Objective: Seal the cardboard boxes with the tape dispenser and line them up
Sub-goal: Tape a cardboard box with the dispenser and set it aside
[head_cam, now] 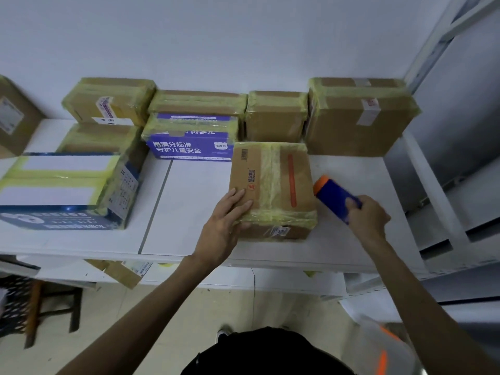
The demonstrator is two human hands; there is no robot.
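The cardboard box sits near the front of the white surface, just ahead of the row of taped boxes lined up against the wall. The left grip lies flat on the box's near left corner, fingers straight and pressing down, thumb against the front face. This is probably to pin the box so it doesn't slide while tape is pulled. The right grip is closed around the blue tape dispenser, whose orange end points at the box's right side, close to it. That position suits running or cutting the yellowish band across the near edge. Blur hides the roll and blade, so whether tape joins dispenser and box can't be told. The box's far and right sides are out of sight — any seams there are unknown.
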